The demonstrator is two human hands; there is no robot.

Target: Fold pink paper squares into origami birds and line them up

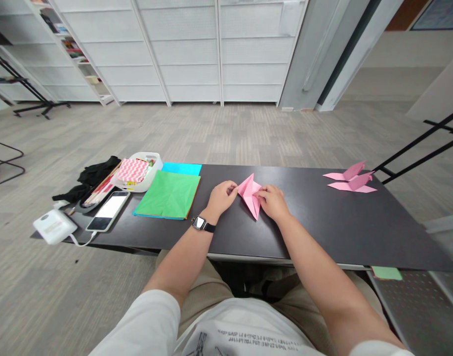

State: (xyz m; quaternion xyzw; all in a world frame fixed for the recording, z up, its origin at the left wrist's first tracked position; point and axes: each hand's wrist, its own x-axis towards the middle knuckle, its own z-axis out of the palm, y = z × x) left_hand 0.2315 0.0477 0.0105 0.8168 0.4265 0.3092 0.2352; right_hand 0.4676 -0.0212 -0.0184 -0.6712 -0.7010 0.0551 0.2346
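Observation:
A partly folded piece of pink origami paper (250, 195) lies on the dark table between my hands, its points reaching toward and away from me. My left hand (222, 196) pinches its left corner between thumb and fingers; a watch is on that wrist. On the opposite side, my right hand (272, 201) has its fingers closed on the paper's right edge. Two folded pink paper birds (354, 179) rest at the table's far right. Left of my hands is a stack of square coloured sheets (170, 194), green on top, with a blue one showing behind.
At the left end of the table (315, 232) are a white basket (155, 165) with a pink-patterned pouch, a phone (109, 211) cabled to a white power bank (55, 226), a tray of pens (100, 190) and black cloth (96, 170). A green slip (387, 273) lies below the front edge.

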